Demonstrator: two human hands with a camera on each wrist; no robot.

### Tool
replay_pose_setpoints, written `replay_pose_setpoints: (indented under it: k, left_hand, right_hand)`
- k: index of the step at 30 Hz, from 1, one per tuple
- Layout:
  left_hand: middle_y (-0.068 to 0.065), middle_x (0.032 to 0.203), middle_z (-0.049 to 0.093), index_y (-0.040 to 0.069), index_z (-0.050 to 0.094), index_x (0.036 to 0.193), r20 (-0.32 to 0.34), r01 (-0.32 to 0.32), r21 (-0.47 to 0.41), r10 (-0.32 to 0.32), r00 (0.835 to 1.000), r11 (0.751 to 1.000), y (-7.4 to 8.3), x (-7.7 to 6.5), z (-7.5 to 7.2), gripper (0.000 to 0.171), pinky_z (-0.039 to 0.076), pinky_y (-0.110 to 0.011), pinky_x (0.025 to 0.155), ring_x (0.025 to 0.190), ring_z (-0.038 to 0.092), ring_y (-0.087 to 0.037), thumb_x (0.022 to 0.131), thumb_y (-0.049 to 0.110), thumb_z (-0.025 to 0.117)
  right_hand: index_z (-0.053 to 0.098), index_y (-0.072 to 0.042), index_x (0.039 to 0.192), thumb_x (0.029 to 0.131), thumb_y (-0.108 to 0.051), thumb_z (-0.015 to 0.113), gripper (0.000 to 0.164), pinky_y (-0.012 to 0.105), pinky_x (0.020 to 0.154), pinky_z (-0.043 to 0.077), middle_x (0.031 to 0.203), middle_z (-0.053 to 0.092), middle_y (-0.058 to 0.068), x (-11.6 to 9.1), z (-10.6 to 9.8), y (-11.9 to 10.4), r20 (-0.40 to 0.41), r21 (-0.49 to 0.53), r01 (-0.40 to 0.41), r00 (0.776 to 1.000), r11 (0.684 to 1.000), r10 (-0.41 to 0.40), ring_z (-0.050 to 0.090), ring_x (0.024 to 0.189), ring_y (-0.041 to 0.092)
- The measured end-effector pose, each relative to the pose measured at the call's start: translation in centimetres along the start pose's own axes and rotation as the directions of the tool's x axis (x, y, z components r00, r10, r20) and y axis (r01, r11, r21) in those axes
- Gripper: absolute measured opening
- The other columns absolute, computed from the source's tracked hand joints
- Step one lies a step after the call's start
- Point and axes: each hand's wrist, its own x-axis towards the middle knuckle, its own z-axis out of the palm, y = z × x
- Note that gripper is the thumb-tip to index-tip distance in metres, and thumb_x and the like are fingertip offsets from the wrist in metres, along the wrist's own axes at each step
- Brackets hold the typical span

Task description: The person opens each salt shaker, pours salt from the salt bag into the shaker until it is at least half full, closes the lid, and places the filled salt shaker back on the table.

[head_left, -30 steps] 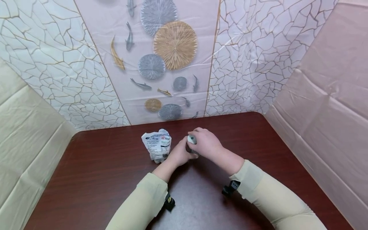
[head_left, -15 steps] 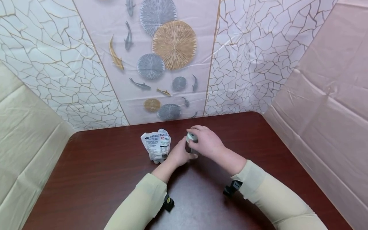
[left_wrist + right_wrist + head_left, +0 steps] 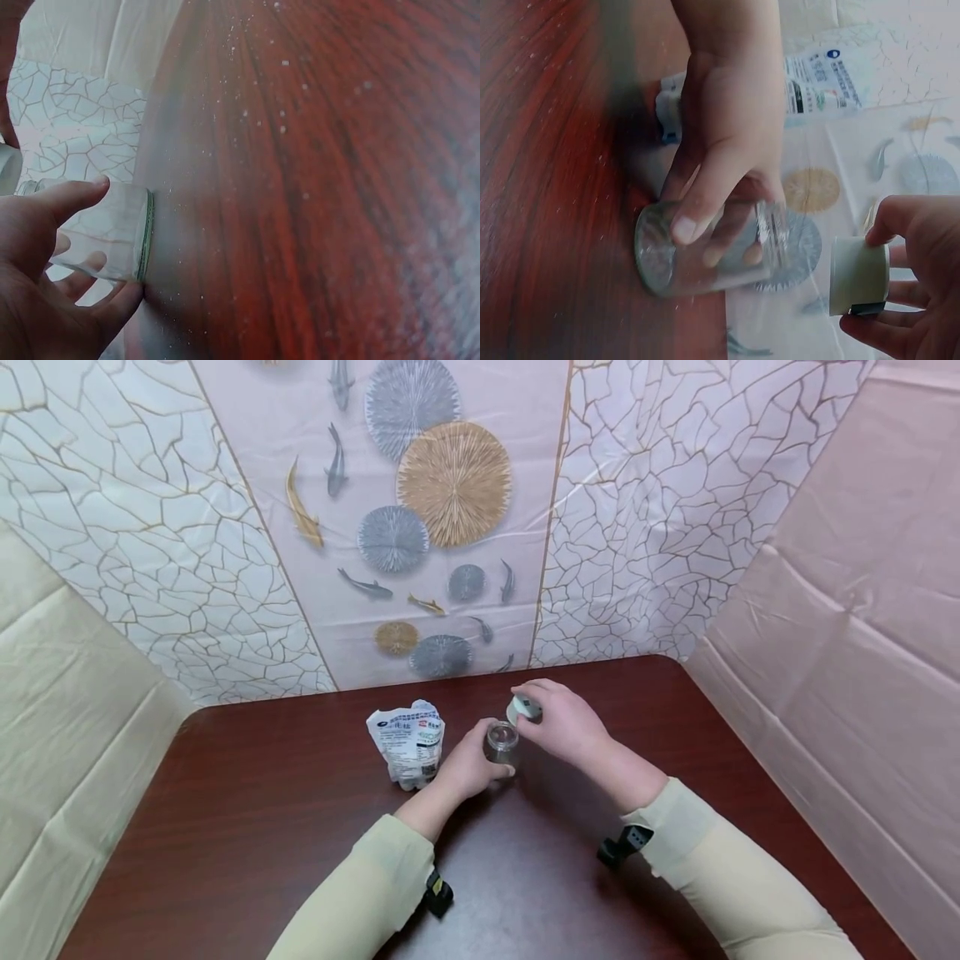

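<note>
A clear glass jar (image 3: 502,737) stands upright on the table, its mouth uncovered. My left hand (image 3: 467,764) holds it from the left, fingers and thumb wrapped around the glass. In the right wrist view nothing shows inside the jar (image 3: 658,259). Just up and to the right of the mouth, my right hand (image 3: 564,720) grips a pale, deep screw lid (image 3: 520,708) between fingers and thumb. The lid (image 3: 859,276) is apart from the jar's threaded neck. Left of my left hand, a white printed plastic bag (image 3: 408,743) stands with a crumpled top; its contents are hidden.
The dark red wooden table (image 3: 262,827) runs back to a patterned cloth wall (image 3: 442,568). Cloth side walls (image 3: 840,635) rise at left and right.
The right hand has lifted the lid off the jar and moved it to the right, exposing the open mouth. The left hand and the bag have stayed about where they were.
</note>
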Motion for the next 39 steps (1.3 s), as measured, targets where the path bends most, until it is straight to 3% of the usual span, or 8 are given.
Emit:
replay_pose_setpoints:
  k: [6, 21, 39]
  left_hand:
    - [-0.009, 0.131, 0.057, 0.013, 0.039, 0.144, -0.001, 0.007, 0.005, -0.007, 1.000, 1.000, 0.1, -0.1, 0.2, 0.080, 0.046, -0.042, 0.095, 0.114, 0.058, -0.024, 0.079, 0.021, 0.085]
    - [-0.006, 0.129, 0.058, 0.015, 0.040, 0.142, -0.001, 0.013, 0.000, -0.013, 1.000, 1.000, 0.1, -0.2, 0.1, 0.078, 0.045, -0.041, 0.097, 0.117, 0.056, -0.022, 0.078, 0.019, 0.086]
    - [-0.009, 0.136, 0.053, 0.016, 0.040, 0.144, -0.030, 0.046, 0.003, -0.046, 0.998, 0.999, 0.2, -0.6, 0.5, 0.079, 0.044, -0.044, 0.099, 0.122, 0.054, -0.025, 0.079, 0.020, 0.085]
  right_hand:
    - [0.067, -0.010, 0.126, 0.084, -0.020, 0.069, 0.043, 0.040, 0.084, 0.051, 0.126, 0.062, 0.008, -0.7, 0.6, 1.3, 0.033, 0.005, -0.052, 0.998, 0.999, 0.052, 0.061, 0.105, 0.023]
    - [0.068, -0.007, 0.123, 0.087, -0.021, 0.071, 0.038, 0.040, 0.079, 0.051, 0.122, 0.063, 0.011, -1.8, 3.9, 4.6, 0.184, -0.051, -0.080, 0.979, 0.995, 0.089, 0.061, 0.094, 0.022]
    - [0.066, -0.009, 0.124, 0.086, -0.020, 0.072, 0.040, 0.040, 0.081, 0.052, 0.119, 0.061, 0.009, -2.8, 5.8, 6.3, 0.225, -0.066, -0.021, 0.974, 0.998, 0.035, 0.061, 0.097, 0.022]
